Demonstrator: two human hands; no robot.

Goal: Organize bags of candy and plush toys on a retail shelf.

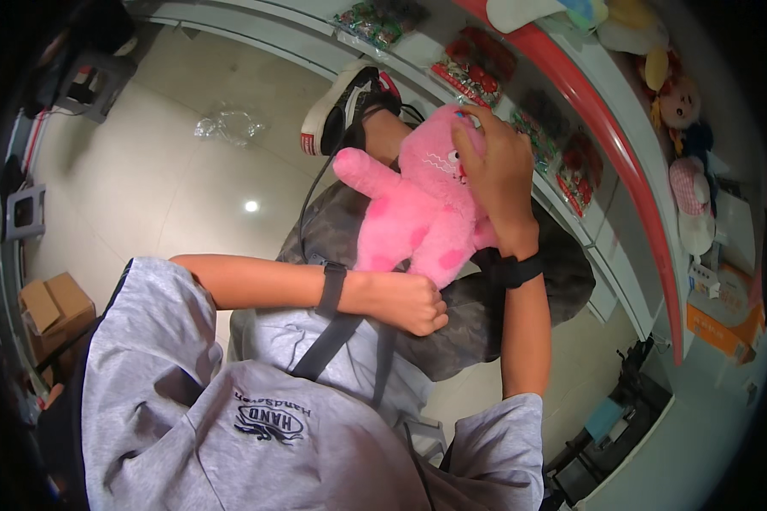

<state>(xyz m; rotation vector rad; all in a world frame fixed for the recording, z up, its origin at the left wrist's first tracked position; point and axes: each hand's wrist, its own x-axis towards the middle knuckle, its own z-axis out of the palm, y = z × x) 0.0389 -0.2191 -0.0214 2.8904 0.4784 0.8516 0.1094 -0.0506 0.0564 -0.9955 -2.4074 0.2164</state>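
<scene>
A pink plush toy (415, 204) with darker pink spots, white stitched whiskers and an eye lies face up across my lap, over camouflage trousers (537, 300). My right hand (502, 169) grips its head from the right side, with thumb and fingers around the face and covering part of it. My left hand (409, 303) is curled into a fist by the toy's feet, its forearm across my waist. No object shows in that fist, though its inner side is hidden. Both wrists wear black bands.
A shelf unit with a red curved edge (588, 108) runs along the right, with several plush toys (681, 105) and bagged items (479, 70). Crumpled clear plastic (230, 124) lies on the tiled floor. A cardboard box (57, 303) and a grey stool (25, 211) stand left.
</scene>
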